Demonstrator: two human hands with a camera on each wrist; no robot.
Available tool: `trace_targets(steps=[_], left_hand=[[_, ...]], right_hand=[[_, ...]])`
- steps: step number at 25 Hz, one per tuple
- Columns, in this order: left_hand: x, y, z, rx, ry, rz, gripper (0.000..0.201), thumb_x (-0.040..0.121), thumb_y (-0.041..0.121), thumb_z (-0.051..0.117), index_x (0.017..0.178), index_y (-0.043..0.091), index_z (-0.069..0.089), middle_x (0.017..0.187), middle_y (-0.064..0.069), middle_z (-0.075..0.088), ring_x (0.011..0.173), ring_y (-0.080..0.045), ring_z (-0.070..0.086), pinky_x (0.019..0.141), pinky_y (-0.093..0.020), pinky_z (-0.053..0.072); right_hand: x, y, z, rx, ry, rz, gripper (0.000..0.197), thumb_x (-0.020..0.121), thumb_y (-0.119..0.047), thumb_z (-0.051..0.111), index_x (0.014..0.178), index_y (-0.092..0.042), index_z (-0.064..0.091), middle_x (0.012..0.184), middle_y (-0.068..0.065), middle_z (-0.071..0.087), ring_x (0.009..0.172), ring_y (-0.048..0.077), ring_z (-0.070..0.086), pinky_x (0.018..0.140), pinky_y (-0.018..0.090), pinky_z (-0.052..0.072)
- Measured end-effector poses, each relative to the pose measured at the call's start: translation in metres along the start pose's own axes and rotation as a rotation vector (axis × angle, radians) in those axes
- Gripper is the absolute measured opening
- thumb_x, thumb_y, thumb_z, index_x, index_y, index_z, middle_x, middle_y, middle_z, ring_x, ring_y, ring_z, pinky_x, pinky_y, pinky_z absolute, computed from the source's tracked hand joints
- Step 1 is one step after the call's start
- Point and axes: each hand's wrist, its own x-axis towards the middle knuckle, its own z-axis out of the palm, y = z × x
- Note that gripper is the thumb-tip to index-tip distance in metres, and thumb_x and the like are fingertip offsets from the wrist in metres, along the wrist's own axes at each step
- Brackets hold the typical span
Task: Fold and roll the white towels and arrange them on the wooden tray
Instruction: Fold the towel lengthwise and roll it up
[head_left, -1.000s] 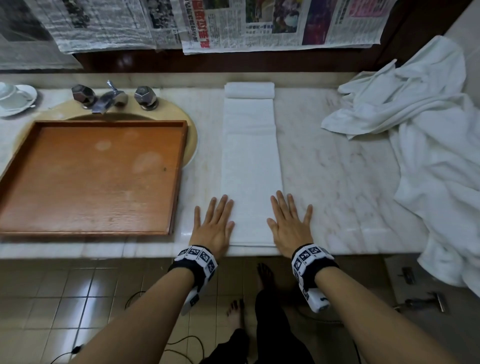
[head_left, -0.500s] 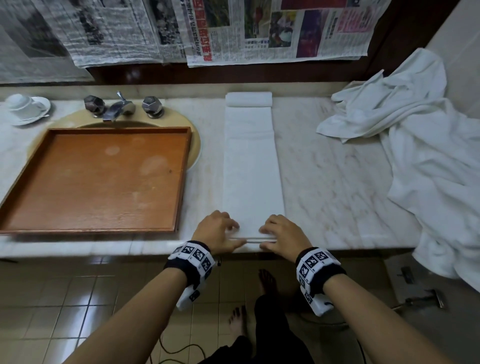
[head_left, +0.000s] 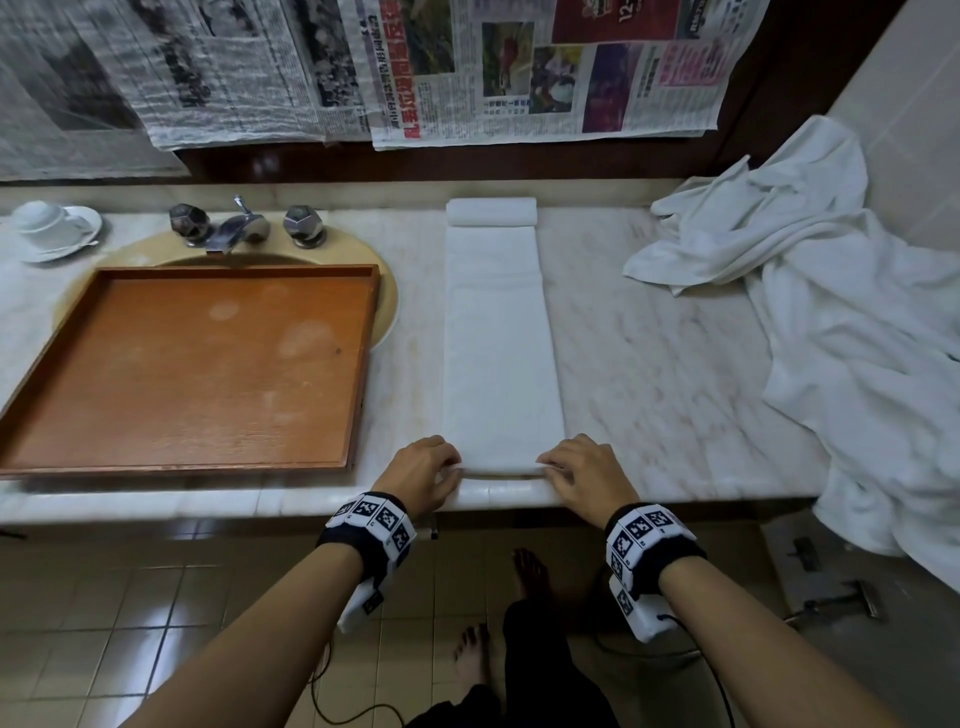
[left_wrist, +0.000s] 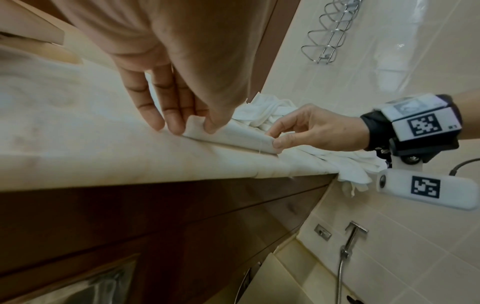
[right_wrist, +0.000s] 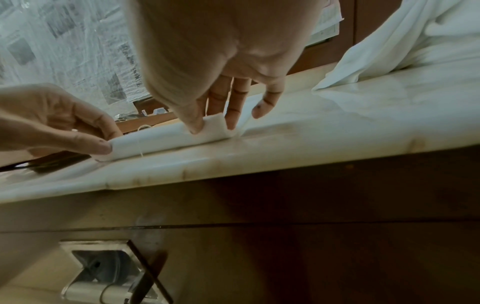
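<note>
A long white towel (head_left: 498, 338), folded into a narrow strip, lies on the marble counter (head_left: 654, 364) and runs away from me. Its far end is folded over into a thick band (head_left: 491, 211). My left hand (head_left: 423, 475) pinches the near left corner (left_wrist: 197, 125) between thumb and fingers. My right hand (head_left: 582, 478) pinches the near right corner (right_wrist: 213, 125) the same way. Between them the near edge (head_left: 501, 470) is lifted and curled over into a first small turn. The wooden tray (head_left: 182, 364) sits to the left over the sink, with nothing in it.
A heap of loose white towels (head_left: 841, 322) covers the right end of the counter and hangs over its edge. A tap (head_left: 234, 228) and a cup on a saucer (head_left: 52, 228) stand behind the tray. Newspapers (head_left: 519, 67) hang on the back wall.
Both hands lay flat on the towel's near end a second ago. They have since curled onto its near corners and turned the edge up and over.
</note>
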Motion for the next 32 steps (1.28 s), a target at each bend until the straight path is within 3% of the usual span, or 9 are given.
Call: trace_targets(steps=[3, 6, 11, 14, 20, 24, 27, 30, 32], left_hand=[[0.004, -0.003, -0.006, -0.041, -0.011, -0.023, 0.015, 0.093, 0.023, 0.059, 0.102, 0.011, 0.062, 0.093, -0.001, 0.064, 0.075, -0.013, 0.051, 0.07, -0.02, 0.037], [0.009, -0.003, -0.009, -0.061, -0.036, -0.065, 0.013, 0.093, 0.022, 0.059, 0.099, 0.011, 0.06, 0.09, -0.001, 0.065, 0.077, -0.017, 0.057, 0.069, -0.022, 0.042], [0.018, 0.001, -0.011, -0.081, -0.047, -0.181, 0.011, 0.093, 0.018, 0.059, 0.097, 0.01, 0.064, 0.095, -0.004, 0.069, 0.087, -0.021, 0.062, 0.08, -0.029, 0.048], [0.022, 0.005, -0.011, -0.067, -0.053, -0.231, 0.011, 0.093, 0.02, 0.059, 0.095, 0.011, 0.066, 0.094, -0.003, 0.069, 0.088, -0.022, 0.062, 0.083, -0.034, 0.05], [0.027, 0.011, -0.013, -0.043, -0.075, -0.305, 0.007, 0.09, 0.02, 0.064, 0.09, 0.015, 0.068, 0.093, -0.002, 0.065, 0.085, -0.02, 0.061, 0.08, -0.032, 0.052], [0.026, 0.02, -0.005, 0.093, -0.032, -0.178, 0.009, 0.093, 0.012, 0.059, 0.099, 0.011, 0.066, 0.101, -0.003, 0.057, 0.086, -0.023, 0.058, 0.073, -0.029, 0.046], [0.021, 0.025, 0.006, 0.154, -0.057, -0.128, 0.018, 0.093, 0.005, 0.052, 0.101, 0.009, 0.067, 0.102, -0.005, 0.057, 0.086, -0.025, 0.057, 0.075, -0.032, 0.049], [0.016, 0.026, 0.008, 0.157, -0.052, -0.129, 0.022, 0.092, 0.017, 0.051, 0.101, 0.007, 0.068, 0.102, -0.006, 0.058, 0.091, -0.024, 0.056, 0.078, -0.034, 0.049], [0.015, 0.025, 0.007, 0.164, -0.074, -0.123, 0.026, 0.09, 0.026, 0.054, 0.103, 0.008, 0.067, 0.104, -0.005, 0.058, 0.096, -0.022, 0.054, 0.078, -0.032, 0.047]], right_hand=[[0.003, 0.001, -0.005, 0.037, -0.02, 0.059, 0.014, 0.091, -0.018, 0.06, 0.101, -0.018, 0.07, 0.095, -0.009, 0.067, 0.097, 0.016, 0.054, 0.086, 0.042, 0.043], [0.007, -0.001, -0.009, 0.09, -0.051, 0.146, 0.01, 0.092, -0.018, 0.059, 0.101, -0.018, 0.064, 0.085, -0.017, 0.053, 0.094, 0.016, 0.055, 0.089, 0.038, 0.045], [0.014, -0.003, -0.01, 0.108, -0.083, 0.227, 0.005, 0.094, -0.02, 0.056, 0.098, -0.021, 0.06, 0.096, -0.001, 0.064, 0.095, 0.015, 0.056, 0.086, 0.034, 0.048], [0.016, -0.003, -0.009, 0.095, -0.069, 0.238, 0.004, 0.093, -0.021, 0.059, 0.095, -0.02, 0.062, 0.095, -0.001, 0.066, 0.095, 0.014, 0.056, 0.084, 0.034, 0.048], [0.016, -0.005, -0.006, 0.026, -0.03, 0.277, 0.007, 0.092, -0.021, 0.06, 0.091, -0.019, 0.066, 0.093, -0.003, 0.059, 0.094, 0.016, 0.054, 0.077, 0.036, 0.049], [0.015, -0.008, 0.0, -0.107, 0.08, 0.136, 0.006, 0.089, -0.014, 0.062, 0.093, -0.016, 0.066, 0.1, -0.003, 0.056, 0.094, 0.017, 0.051, 0.069, 0.035, 0.046], [0.014, -0.015, 0.006, -0.07, 0.096, 0.007, 0.006, 0.08, -0.002, 0.068, 0.082, -0.008, 0.071, 0.087, 0.004, 0.064, 0.085, 0.024, 0.061, 0.064, 0.037, 0.052], [0.008, -0.014, 0.007, -0.083, 0.071, -0.027, 0.012, 0.07, -0.017, 0.077, 0.076, -0.008, 0.071, 0.079, 0.002, 0.064, 0.077, 0.02, 0.061, 0.058, 0.035, 0.053], [0.01, -0.012, 0.004, -0.112, 0.004, -0.035, 0.019, 0.072, -0.023, 0.078, 0.083, -0.008, 0.072, 0.085, 0.003, 0.065, 0.083, 0.02, 0.061, 0.064, 0.036, 0.054]])
